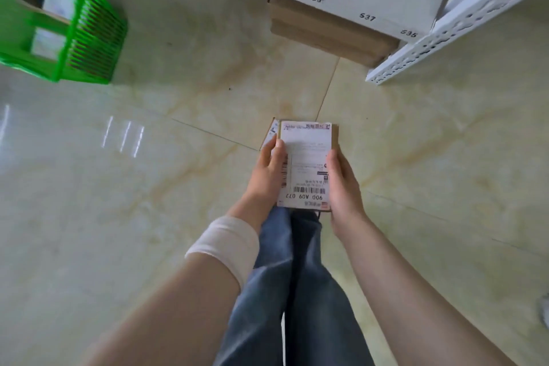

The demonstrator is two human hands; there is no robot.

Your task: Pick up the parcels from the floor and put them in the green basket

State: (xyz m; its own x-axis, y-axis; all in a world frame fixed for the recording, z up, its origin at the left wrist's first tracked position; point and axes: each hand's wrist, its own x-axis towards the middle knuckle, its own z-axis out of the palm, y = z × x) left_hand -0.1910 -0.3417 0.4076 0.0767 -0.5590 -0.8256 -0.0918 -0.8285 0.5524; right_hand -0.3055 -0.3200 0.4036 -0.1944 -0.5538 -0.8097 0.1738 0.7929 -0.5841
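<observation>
**Parcel clamped between both hands, clear of the floor**

Reaching forward and down with both forearms, a white bandage (228, 242) wrapped round the left wrist. Gripping a flat brown cardboard parcel (306, 163) from both sides: left hand (269, 171) on its left edge, right hand (341, 187) on its right edge, each thumb laid over the top face, other fingers hidden beneath. Held roughly level above the beige tiled floor (178, 187).

Topped almost wholly by a white shipping label with barcode and printed code. Just beyond the left grip, the edge of a second labelled piece; hard to say whether a separate parcel.

Far ahead and left of the grip, a green slatted plastic basket (92, 38) holding blurred labelled items.
</observation>
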